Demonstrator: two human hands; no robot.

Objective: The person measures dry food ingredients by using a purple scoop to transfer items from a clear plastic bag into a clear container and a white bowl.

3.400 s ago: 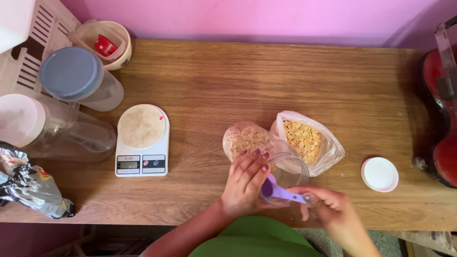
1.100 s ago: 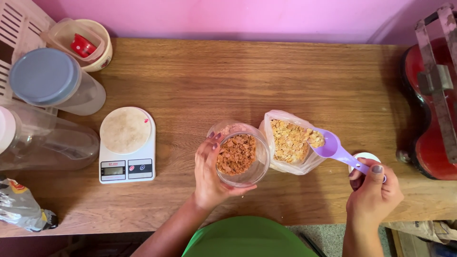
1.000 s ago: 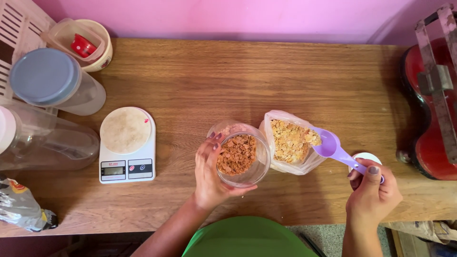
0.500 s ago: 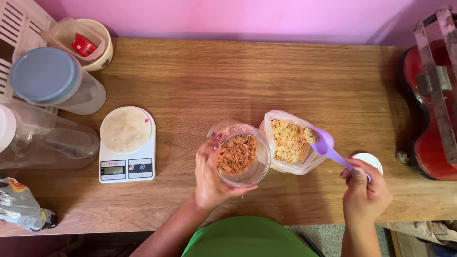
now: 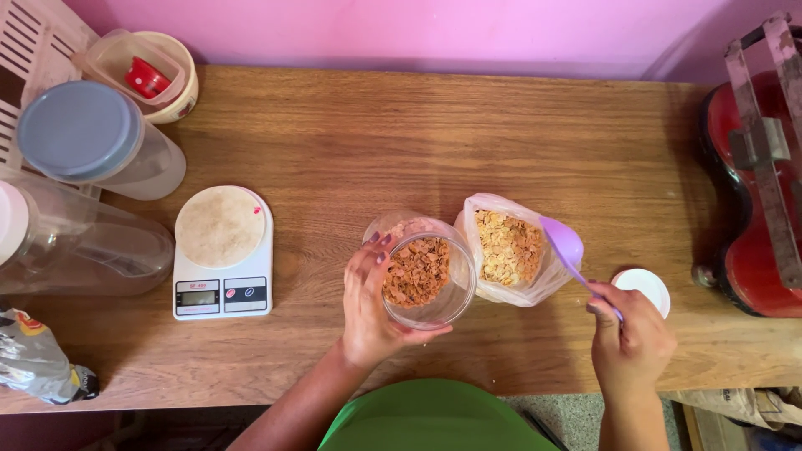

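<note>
My left hand [image 5: 368,305] grips the side of a clear jar [image 5: 424,271] partly filled with brown flakes, standing on the wooden table [image 5: 434,142]. Just right of the jar sits an open plastic bag [image 5: 507,250] of yellow flakes. My right hand [image 5: 631,347] holds a purple spoon [image 5: 566,244] by its handle, the bowl poised at the bag's right edge. A white jar lid [image 5: 643,288] lies flat behind my right hand.
A white kitchen scale [image 5: 222,250] stands left of the jar. Clear containers, one with a blue lid [image 5: 83,134], and a tub with a red item [image 5: 150,71] crowd the far left. A foil packet [image 5: 38,363] lies front left. A red appliance [image 5: 760,184] fills the right edge.
My right hand has moved left with the purple spoon, bringing its bowl up against the bag of yellow flakes. My left hand stays on the jar.
</note>
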